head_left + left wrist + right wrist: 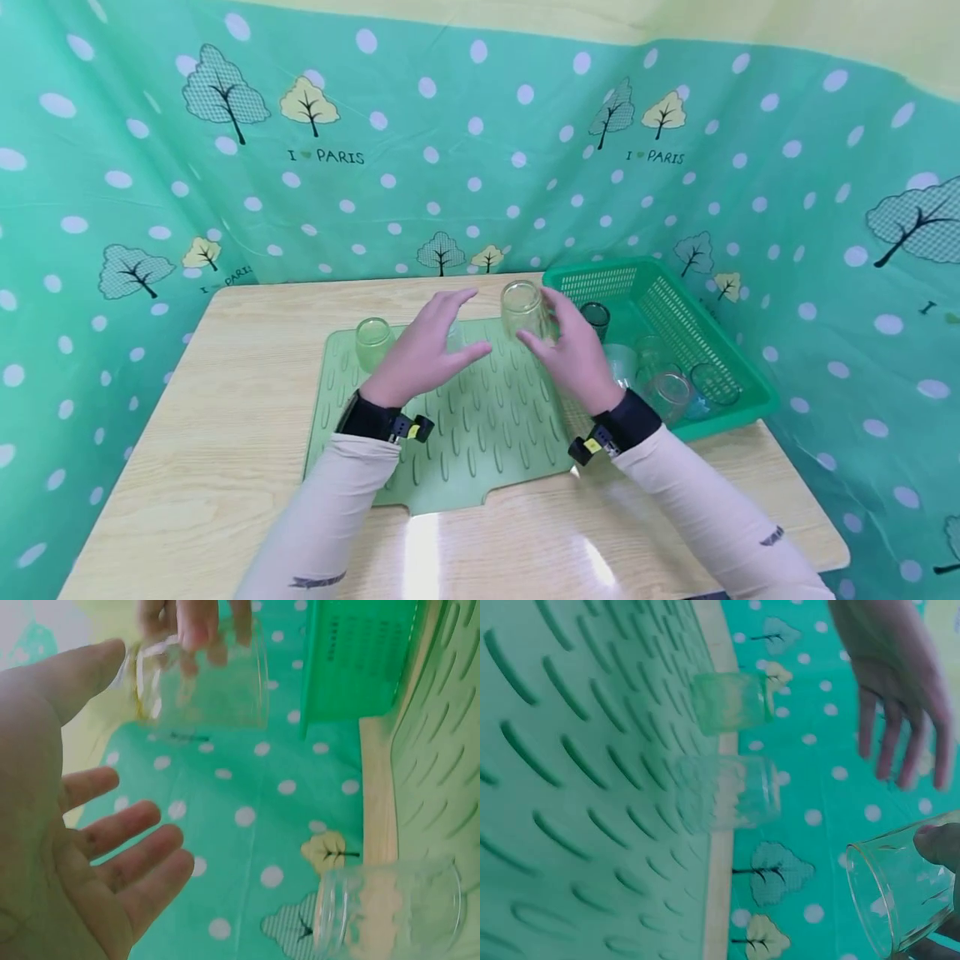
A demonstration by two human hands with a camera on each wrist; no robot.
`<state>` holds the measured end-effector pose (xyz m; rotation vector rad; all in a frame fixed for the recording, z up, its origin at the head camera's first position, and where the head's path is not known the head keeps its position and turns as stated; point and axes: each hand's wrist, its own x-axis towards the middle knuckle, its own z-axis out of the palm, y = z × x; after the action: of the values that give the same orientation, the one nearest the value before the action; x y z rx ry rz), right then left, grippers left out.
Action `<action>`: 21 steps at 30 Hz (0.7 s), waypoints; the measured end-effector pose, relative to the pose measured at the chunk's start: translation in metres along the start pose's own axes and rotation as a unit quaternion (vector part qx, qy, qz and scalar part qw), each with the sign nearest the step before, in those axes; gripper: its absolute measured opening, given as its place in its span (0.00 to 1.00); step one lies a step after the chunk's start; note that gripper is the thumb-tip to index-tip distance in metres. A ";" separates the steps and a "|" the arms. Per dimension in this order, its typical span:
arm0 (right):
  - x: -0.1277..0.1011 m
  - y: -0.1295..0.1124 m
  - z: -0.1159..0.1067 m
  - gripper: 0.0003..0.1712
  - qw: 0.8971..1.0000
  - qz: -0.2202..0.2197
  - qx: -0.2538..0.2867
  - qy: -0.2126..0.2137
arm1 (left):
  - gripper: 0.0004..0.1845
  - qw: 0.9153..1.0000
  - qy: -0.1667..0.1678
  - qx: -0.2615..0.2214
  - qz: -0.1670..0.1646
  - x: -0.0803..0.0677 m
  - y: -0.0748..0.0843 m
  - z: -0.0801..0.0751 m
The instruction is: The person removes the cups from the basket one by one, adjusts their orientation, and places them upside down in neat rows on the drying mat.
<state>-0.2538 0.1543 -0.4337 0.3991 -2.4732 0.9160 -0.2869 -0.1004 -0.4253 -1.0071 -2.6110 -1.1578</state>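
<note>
My right hand [558,333] grips a clear glass [521,308] above the far part of the green ridged mat [480,433]; its fingers curl round the glass [202,675], whose rim [870,900] points toward the mat. My left hand [438,337] hovers open just left of it, fingers spread, palm [67,825] facing the glass and holding nothing. A green-tinted glass [372,340] stands at the mat's far left corner. Another clear glass [727,791] stands on the mat beside it, mostly hidden behind my left hand in the head view.
A green plastic basket [738,367] at the table's right holds several more glasses [670,392]. The wooden table [225,433] is bounded by green dotted cloth walls at the back and both sides. The mat's near half carries nothing.
</note>
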 end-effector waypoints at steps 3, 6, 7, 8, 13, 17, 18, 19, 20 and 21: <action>-0.005 -0.003 0.012 0.44 0.999 -0.031 -0.018 -0.003 | 0.47 1.000 0.012 0.012 0.005 0.005 0.006 0.007; -0.013 -0.006 0.023 0.43 0.998 -0.055 -0.035 -0.009 | 0.46 1.000 0.019 0.023 0.005 0.009 0.011 0.012; -0.015 -0.007 0.027 0.42 0.997 -0.060 -0.038 -0.010 | 0.46 0.999 0.020 0.027 0.005 0.010 0.012 0.014; -0.017 -0.008 0.030 0.42 0.997 -0.067 -0.042 -0.011 | 0.45 0.999 0.020 0.031 0.005 0.010 0.013 0.015; -0.024 -0.010 0.041 0.42 0.995 -0.090 -0.032 -0.003 | 0.39 0.998 0.014 0.056 0.002 0.014 0.015 0.020; -0.028 -0.006 0.046 0.44 0.997 -0.074 -0.002 -0.001 | 0.36 0.997 0.012 0.072 0.002 0.017 0.017 0.023; -0.030 -0.004 0.047 0.45 0.998 -0.058 0.004 -0.008 | 0.35 0.997 0.014 0.077 0.002 0.018 0.017 0.023; -0.032 -0.001 0.049 0.47 0.999 -0.039 0.006 -0.022 | 0.35 0.997 0.017 0.081 0.001 0.019 0.017 0.024; -0.035 0.003 0.051 0.48 0.999 -0.018 -0.006 -0.042 | 0.35 0.996 0.020 0.085 0.001 0.021 0.017 0.025; -0.038 0.007 0.054 0.50 0.997 0.005 -0.027 -0.072 | 0.35 0.996 0.019 0.090 -0.002 0.022 0.017 0.026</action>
<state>-0.2419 0.1273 -0.4931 0.4495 -2.6259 0.8497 -0.2894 -0.0625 -0.4253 -0.9354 -2.6303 -0.9131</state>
